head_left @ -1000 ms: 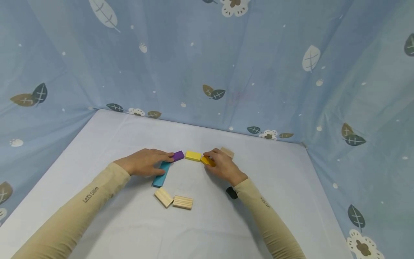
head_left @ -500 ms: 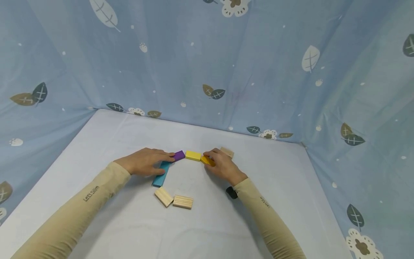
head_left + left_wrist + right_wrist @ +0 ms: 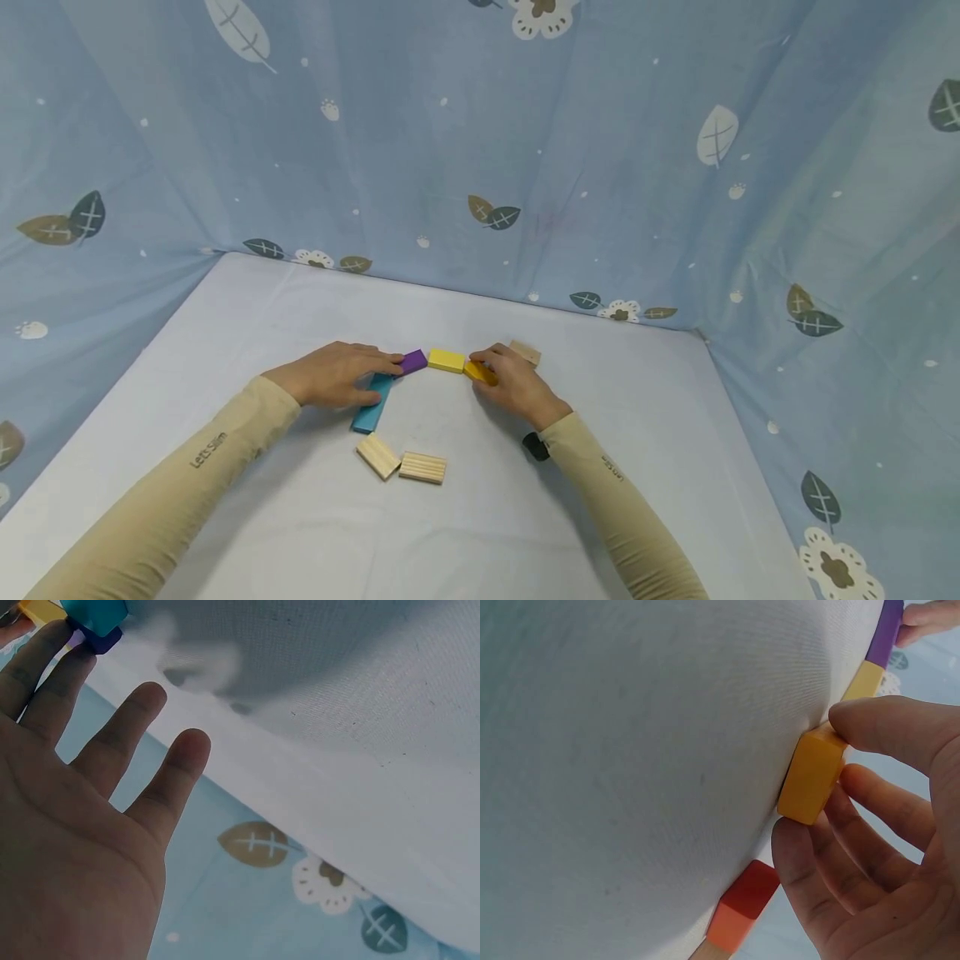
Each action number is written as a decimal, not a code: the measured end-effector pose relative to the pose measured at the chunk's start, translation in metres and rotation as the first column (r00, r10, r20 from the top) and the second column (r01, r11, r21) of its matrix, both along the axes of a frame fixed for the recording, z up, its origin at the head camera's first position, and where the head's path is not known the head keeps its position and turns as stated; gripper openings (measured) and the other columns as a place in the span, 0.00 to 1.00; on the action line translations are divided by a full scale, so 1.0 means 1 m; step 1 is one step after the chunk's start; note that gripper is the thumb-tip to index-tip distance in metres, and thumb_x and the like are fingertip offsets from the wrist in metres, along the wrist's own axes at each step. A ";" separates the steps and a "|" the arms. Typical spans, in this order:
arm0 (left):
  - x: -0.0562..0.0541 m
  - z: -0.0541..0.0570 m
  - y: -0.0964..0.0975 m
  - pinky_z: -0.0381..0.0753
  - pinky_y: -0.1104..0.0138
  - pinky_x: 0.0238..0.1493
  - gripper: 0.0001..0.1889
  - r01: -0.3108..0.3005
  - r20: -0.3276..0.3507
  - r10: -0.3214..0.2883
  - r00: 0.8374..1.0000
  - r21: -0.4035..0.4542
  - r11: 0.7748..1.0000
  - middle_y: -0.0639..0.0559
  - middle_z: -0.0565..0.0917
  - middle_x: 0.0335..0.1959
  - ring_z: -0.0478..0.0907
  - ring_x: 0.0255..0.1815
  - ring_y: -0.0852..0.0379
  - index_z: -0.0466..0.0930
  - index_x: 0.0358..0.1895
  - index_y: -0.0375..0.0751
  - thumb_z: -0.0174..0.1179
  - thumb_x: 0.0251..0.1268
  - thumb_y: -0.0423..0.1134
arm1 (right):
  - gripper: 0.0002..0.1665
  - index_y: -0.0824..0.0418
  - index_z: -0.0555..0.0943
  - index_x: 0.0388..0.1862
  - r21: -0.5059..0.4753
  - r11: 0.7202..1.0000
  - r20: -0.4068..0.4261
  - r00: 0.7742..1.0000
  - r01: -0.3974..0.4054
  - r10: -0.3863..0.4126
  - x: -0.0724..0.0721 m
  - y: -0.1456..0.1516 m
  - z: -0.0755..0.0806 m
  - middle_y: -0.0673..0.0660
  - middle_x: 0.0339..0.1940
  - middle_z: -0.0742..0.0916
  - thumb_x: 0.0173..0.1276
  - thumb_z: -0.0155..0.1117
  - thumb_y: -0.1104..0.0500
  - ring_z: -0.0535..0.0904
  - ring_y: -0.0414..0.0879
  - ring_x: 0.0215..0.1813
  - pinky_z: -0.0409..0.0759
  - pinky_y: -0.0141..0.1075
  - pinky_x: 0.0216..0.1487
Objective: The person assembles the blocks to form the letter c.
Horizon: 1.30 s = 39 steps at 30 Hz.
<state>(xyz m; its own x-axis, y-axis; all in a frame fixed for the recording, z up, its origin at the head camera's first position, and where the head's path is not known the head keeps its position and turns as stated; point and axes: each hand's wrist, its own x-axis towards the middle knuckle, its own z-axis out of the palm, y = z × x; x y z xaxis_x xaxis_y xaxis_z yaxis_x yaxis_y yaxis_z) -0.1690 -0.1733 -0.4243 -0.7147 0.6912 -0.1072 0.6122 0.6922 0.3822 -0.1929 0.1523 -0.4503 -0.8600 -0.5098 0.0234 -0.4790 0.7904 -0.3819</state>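
Note:
My left hand (image 3: 330,375) lies over the left of a curved row of blocks. Its nearly straight fingertips touch the purple block (image 3: 412,362), and the thumb rests on the blue block (image 3: 371,408). In the left wrist view two fingers are spread away from the blocks. My right hand (image 3: 517,387) pinches the orange-yellow block (image 3: 810,776) end to end between thumb and a finger, down on the cloth. Touching or nearly touching it is the yellow block (image 3: 446,360). A red block (image 3: 744,904), hidden in the head view, sits past the fingers.
Two plain wooden blocks (image 3: 378,457) lie nearer me. Another plain wooden block (image 3: 526,352) shows behind the right hand. A small black object (image 3: 536,447) sits by the right wrist. White cloth (image 3: 300,533) covers the table, with a blue patterned curtain (image 3: 420,150) behind.
Almost nothing moves. The purple block is nudged slightly toward the yellow one early on, and both hands keep their places. The whole head view shifts a touch.

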 end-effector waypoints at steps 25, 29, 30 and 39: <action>-0.001 0.000 0.002 0.65 0.41 0.71 0.27 -0.009 0.000 0.009 1.000 0.012 1.000 0.48 0.70 0.75 0.67 0.73 0.39 0.75 0.70 0.43 0.65 0.70 0.43 | 0.26 0.58 0.80 0.65 0.002 1.000 -0.020 1.000 -0.011 0.011 0.002 0.002 0.001 0.53 0.54 0.83 0.68 0.71 0.57 0.80 0.44 0.51 0.82 0.36 0.56; 0.000 0.000 0.003 0.65 0.41 0.71 0.26 -0.006 0.004 0.006 1.000 0.019 1.000 0.47 0.70 0.75 0.67 0.73 0.39 0.76 0.70 0.42 0.65 0.70 0.42 | 0.27 0.58 0.79 0.67 -0.045 0.999 -0.014 1.000 -0.010 0.010 0.003 0.005 0.005 0.54 0.56 0.82 0.70 0.70 0.55 0.81 0.46 0.53 0.83 0.37 0.54; 0.000 0.001 0.003 0.65 0.42 0.71 0.27 -0.010 0.009 0.009 1.000 0.017 1.000 0.47 0.69 0.75 0.67 0.73 0.39 0.76 0.70 0.43 0.65 0.70 0.42 | 0.27 0.59 0.79 0.67 -0.062 0.998 -0.017 1.000 -0.009 0.008 0.003 0.006 0.007 0.54 0.57 0.82 0.71 0.69 0.55 0.82 0.47 0.53 0.83 0.38 0.53; 0.001 0.001 0.003 0.64 0.41 0.72 0.27 -0.017 0.024 0.017 1.000 0.016 1.000 0.48 0.69 0.75 0.66 0.74 0.39 0.75 0.70 0.42 0.63 0.70 0.42 | 0.28 0.60 0.75 0.70 -0.157 0.987 -0.071 0.996 0.033 -0.045 -0.004 0.025 0.019 0.58 0.62 0.80 0.74 0.65 0.55 0.79 0.51 0.40 0.83 0.38 0.43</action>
<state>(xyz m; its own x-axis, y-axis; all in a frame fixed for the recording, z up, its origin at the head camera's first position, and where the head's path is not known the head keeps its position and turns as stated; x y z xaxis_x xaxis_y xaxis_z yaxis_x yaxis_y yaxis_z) -0.1681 -0.1707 -0.4231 -0.7238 0.6807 -0.1128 0.5910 0.6961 0.4076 -0.1968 0.1768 -0.4315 -0.8721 -0.4608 0.1644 -0.4804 0.7430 -0.4659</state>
